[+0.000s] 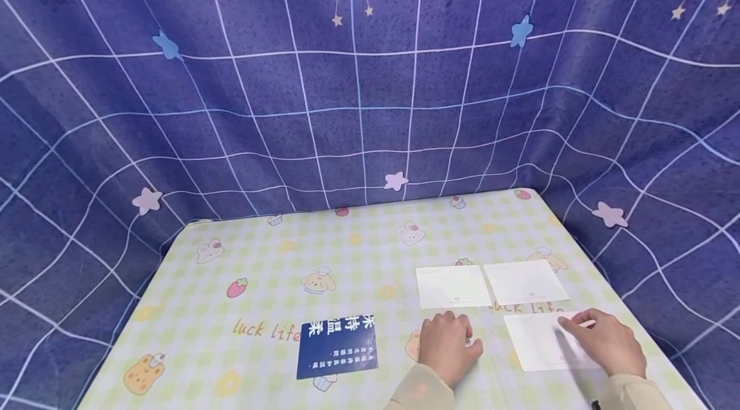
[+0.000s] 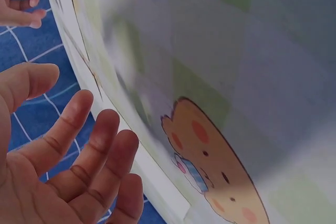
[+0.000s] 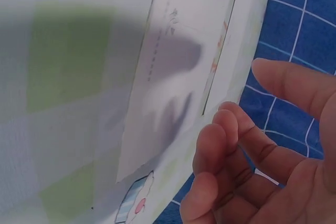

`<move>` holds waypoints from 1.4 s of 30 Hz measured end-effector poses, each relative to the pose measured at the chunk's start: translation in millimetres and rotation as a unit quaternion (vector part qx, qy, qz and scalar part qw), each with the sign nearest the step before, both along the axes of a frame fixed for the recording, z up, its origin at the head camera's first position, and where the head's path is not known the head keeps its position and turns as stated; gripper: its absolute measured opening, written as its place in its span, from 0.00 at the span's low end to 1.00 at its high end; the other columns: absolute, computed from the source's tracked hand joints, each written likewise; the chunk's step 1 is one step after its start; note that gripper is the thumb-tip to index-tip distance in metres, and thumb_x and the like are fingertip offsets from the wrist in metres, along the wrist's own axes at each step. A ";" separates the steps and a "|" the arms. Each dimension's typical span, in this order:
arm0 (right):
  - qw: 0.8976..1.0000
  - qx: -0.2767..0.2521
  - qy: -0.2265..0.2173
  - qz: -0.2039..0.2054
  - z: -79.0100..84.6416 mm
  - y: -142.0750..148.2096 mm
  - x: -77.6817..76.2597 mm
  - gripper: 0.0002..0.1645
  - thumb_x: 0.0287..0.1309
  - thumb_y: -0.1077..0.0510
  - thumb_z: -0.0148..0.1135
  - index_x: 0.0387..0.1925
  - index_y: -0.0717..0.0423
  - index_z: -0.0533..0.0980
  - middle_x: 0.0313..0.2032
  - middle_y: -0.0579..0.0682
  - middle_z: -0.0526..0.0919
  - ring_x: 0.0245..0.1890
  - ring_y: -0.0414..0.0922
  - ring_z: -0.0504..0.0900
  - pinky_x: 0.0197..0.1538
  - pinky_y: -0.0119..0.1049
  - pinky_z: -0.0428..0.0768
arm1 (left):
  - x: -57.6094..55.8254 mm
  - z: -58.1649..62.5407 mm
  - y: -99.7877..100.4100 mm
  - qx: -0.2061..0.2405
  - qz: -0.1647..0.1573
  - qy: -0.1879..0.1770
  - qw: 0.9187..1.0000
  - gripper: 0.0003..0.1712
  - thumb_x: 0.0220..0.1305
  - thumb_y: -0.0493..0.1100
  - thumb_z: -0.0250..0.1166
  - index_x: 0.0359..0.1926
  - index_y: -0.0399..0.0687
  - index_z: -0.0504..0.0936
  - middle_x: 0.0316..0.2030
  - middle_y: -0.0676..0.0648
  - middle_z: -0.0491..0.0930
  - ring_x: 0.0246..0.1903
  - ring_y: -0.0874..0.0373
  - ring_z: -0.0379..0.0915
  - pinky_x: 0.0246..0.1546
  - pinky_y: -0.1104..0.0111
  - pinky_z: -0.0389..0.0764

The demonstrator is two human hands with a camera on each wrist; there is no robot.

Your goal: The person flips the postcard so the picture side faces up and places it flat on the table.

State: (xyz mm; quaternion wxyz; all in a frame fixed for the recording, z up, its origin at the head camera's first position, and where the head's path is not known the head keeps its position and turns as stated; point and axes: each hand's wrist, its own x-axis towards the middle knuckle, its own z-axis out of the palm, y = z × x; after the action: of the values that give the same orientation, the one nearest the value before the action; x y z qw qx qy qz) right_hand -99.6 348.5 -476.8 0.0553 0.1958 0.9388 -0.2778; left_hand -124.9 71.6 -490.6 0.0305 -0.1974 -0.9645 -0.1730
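Note:
Three white postcards lie on the right half of the table: a back left one (image 1: 452, 285), a back right one (image 1: 525, 283) and a front one (image 1: 532, 349). A dark blue card (image 1: 338, 352) with white Chinese lettering rests further left. My left hand (image 1: 446, 347) hovers low between the blue card and the front postcard, fingers loosely bent and holding nothing. Over the right part of the front postcard is my right hand (image 1: 607, 342). In the right wrist view its fingers (image 3: 210, 148) are relaxed and apart from the thumb, and its shadow falls on the postcard.
The table wears a pale green checked cloth (image 1: 191, 307) printed with cartoon animals, strawberries and lettering. A dark blue curtain (image 1: 358, 82) with white grid lines and stars hangs behind the table and along both sides.

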 end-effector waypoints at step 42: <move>0.998 0.006 -0.058 0.003 -15.8 15.1 4.4 0.53 0.50 0.32 0.71 0.56 0.75 0.71 0.55 0.80 0.71 0.53 0.78 0.71 0.47 0.66 0.75 | 12.8 -10.7 72.8 -0.138 -0.016 -0.050 0.989 0.24 0.53 0.71 0.71 0.37 0.59 0.89 0.33 0.56 0.82 0.33 0.63 0.76 0.41 0.68 0.75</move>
State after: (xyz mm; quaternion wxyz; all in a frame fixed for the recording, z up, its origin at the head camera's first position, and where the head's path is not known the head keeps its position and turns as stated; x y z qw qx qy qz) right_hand -95.2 363.5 -492.6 0.1093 0.2095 0.9361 -0.2606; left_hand -112.1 144.4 -501.3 -0.0485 -0.2058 -0.9762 -0.0483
